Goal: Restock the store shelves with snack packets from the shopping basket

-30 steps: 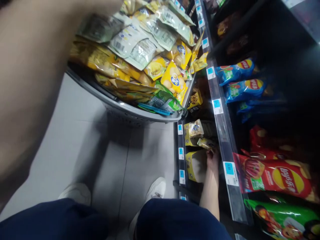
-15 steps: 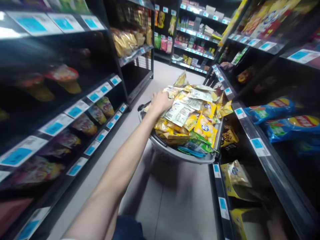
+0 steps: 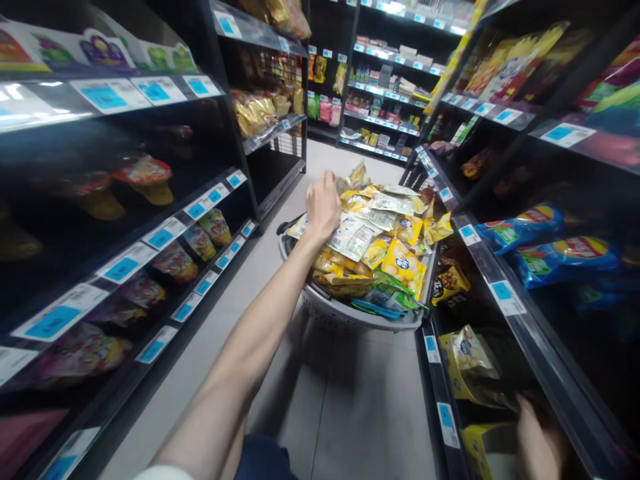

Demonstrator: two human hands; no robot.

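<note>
A grey basket (image 3: pixel 360 321) heaped with yellow, white and green snack packets (image 3: pixel 403 263) stands in the aisle. My left hand (image 3: pixel 323 205) is over the basket's left side, at the edge of the heap, its fingers curled closed. Whether a packet is inside them is hidden. At the lower right, my right hand (image 3: pixel 537 440) reaches into the bottom shelf and is blurred. It is close to a yellow display box (image 3: pixel 480 443), and its fingers are mostly out of sight. Another yellow box (image 3: pixel 463 377), just above, holds a clear-and-yellow snack packet (image 3: pixel 470 348).
Black shelves with blue-and-white price tags line both sides. Blue chip bags (image 3: pixel 570 257) jut from the right shelf. Cup-shaped packs (image 3: pixel 147 179) sit on the left shelf. Grey tiled floor (image 3: pixel 345 393) runs beneath, and a stocked rack (image 3: pixel 385 87) closes the far end.
My left hand has risen off the packets, its fingers curling upward. More of my right hand shows at the lower right shelf. The view has tilted slightly, shifting the shelves.
</note>
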